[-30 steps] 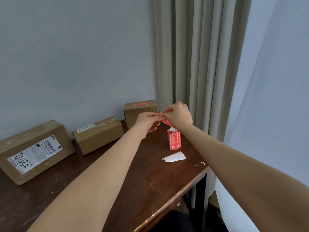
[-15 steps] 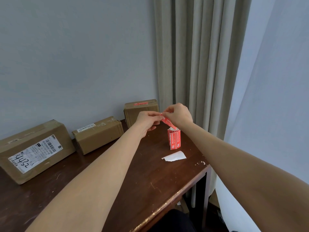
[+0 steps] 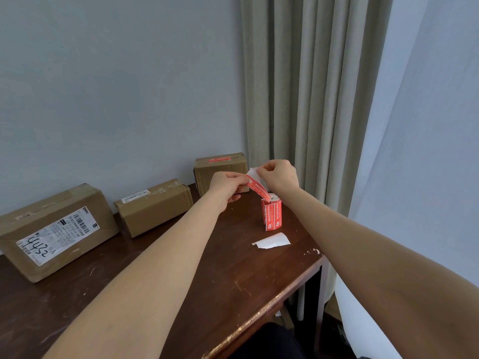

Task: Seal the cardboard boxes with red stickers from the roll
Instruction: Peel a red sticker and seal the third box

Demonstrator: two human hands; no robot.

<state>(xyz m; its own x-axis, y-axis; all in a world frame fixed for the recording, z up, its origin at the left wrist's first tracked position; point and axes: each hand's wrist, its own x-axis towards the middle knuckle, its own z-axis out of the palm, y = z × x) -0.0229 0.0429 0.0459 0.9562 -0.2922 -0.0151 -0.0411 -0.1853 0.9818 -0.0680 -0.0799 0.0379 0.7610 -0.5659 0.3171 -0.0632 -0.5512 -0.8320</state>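
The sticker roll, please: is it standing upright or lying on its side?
Upright: the sticker roll stands on end on the table, its strip leading up from the top.

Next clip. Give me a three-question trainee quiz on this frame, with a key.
1. True or false: the farthest box already carries a red sticker on top.
2. How many cardboard boxes stand on the table?
3. The left hand pinches the red strip from the roll; the right hand pinches: A, white backing; B, a box; C, nothing.
Key: 1 true; 2 three; 3 A.
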